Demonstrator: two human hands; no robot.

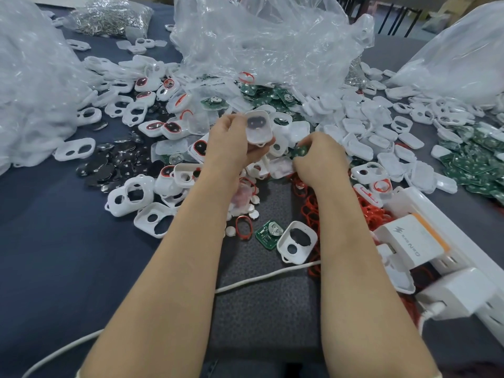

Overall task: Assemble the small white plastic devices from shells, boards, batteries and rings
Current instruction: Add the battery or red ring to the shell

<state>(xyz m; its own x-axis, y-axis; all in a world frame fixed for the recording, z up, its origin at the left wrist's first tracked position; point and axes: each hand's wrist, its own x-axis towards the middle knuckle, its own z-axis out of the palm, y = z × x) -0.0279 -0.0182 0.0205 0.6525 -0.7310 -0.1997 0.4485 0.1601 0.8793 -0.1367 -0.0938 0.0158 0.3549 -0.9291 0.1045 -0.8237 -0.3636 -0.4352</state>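
Observation:
My left hand [231, 143] grips a white plastic shell [258, 128] above the pile, its dark inner side facing me. To its right, my right hand [317, 156] pinches a small green circuit board [300, 151] just above the heap. In front of my arms lie a loose green board with a battery holder [268, 233], a red ring [244, 227] and a white shell with two holes [297, 241]. White shells [131, 196] are heaped on the left, dark round batteries [109, 165] beside them.
Crumpled clear plastic bags [259, 42] stand at the back, left and right. Green boards [474, 159] pile at the right, red rings [313, 211] by my right forearm. A white power strip with chargers [441, 257] sits at the right, and a white cable [259, 279] crosses under my arms.

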